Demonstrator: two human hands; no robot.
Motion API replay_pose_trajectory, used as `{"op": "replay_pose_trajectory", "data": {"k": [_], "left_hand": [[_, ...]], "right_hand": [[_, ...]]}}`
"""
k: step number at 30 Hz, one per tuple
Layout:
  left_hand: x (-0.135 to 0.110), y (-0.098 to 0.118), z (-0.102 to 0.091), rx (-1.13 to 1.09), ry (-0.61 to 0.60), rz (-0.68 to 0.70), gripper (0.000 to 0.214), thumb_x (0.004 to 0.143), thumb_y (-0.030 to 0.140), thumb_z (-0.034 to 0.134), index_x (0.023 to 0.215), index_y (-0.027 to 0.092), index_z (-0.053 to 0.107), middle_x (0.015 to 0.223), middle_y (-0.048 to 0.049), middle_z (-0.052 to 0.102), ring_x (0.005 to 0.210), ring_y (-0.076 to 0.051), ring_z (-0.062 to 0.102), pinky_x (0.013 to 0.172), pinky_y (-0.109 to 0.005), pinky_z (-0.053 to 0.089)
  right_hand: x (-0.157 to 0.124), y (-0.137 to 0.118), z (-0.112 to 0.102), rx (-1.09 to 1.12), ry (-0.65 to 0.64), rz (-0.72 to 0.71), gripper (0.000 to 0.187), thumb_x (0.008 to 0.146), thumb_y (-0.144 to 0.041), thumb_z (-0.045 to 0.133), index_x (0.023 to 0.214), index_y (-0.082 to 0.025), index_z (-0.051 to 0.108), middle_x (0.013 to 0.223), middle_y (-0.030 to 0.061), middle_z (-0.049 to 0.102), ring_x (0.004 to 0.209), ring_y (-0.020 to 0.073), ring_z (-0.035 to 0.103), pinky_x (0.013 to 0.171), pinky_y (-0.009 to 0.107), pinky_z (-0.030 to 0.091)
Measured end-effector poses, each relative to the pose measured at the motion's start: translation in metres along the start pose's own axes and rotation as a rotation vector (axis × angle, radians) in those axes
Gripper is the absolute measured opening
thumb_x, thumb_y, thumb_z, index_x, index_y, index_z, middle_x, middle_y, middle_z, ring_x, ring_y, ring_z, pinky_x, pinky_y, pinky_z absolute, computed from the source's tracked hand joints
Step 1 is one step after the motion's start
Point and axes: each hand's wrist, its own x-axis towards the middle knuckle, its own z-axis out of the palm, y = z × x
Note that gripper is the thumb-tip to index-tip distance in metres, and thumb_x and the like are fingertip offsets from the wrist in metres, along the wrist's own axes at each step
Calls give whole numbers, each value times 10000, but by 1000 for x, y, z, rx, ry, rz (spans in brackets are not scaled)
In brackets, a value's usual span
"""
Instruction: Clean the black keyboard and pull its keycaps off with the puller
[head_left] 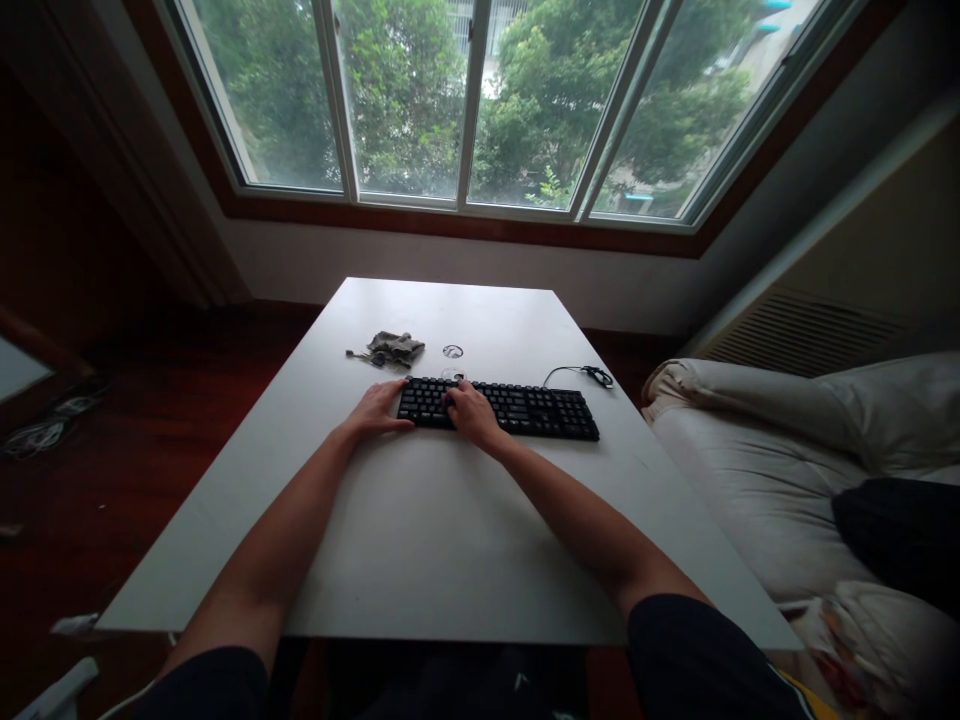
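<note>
A black keyboard [525, 408] lies flat on the white table [450, 530]. My left hand [377, 408] grips its left end, with the thumb along the near edge and the fingers toward the far corner. Over the left-middle keys, my right hand [472, 412] is closed, its fingertips pinched on a small dark, purplish thing [448, 400] that I cannot make out. The hand hides some of the keys. Just behind the keyboard lies a small round, clear-looking item [454, 374], partly covered.
A crumpled grey cloth [397, 346] lies at the back left beside small thin tools [360, 356]. Farther back is a thin ring-shaped item [452, 351]. A coiled black cable [598, 376] rests at the right. A pale sofa [757, 470] stands along the table's right side.
</note>
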Motion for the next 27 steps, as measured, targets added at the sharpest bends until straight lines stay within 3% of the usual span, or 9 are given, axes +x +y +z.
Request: {"op": "replay_pose_trajectory", "data": {"k": [11, 17, 21, 27], "left_hand": [[-1, 1, -1, 15, -34, -28, 1044, 678, 670, 785, 1539, 201, 427, 1509, -139, 509, 1380, -387, 454, 1167, -498, 353], [1, 6, -2, 16, -31, -38, 1032, 672, 655, 790, 1536, 218, 434, 1507, -132, 513, 1379, -387, 457, 1169, -501, 351], [1, 6, -3, 6, -26, -37, 1015, 678, 659, 782, 1531, 224, 443, 1505, -127, 516, 1388, -384, 449, 1173, -492, 349], [1, 8, -5, 2, -25, -42, 1011, 677, 671, 775, 1526, 227, 452, 1498, -132, 519, 1386, -392, 451, 1152, -487, 378]], "right_hand": [[-53, 136, -34, 93, 176, 237, 232, 883, -188, 573, 995, -228, 772, 1015, 72, 625, 895, 202, 597, 839, 304, 450], [-78, 194, -47, 86, 403, 186, 279, 818, -119, 519, 937, -222, 750, 1004, 79, 627, 964, 239, 574, 926, 368, 465], [-81, 198, -49, 42, 411, 66, 302, 803, -75, 503, 914, -226, 740, 991, 82, 661, 1007, 264, 560, 969, 411, 443], [-76, 166, -36, 135, 289, -122, 355, 825, -57, 484, 1001, -238, 734, 1076, 56, 693, 1046, 233, 593, 969, 363, 445]]}}
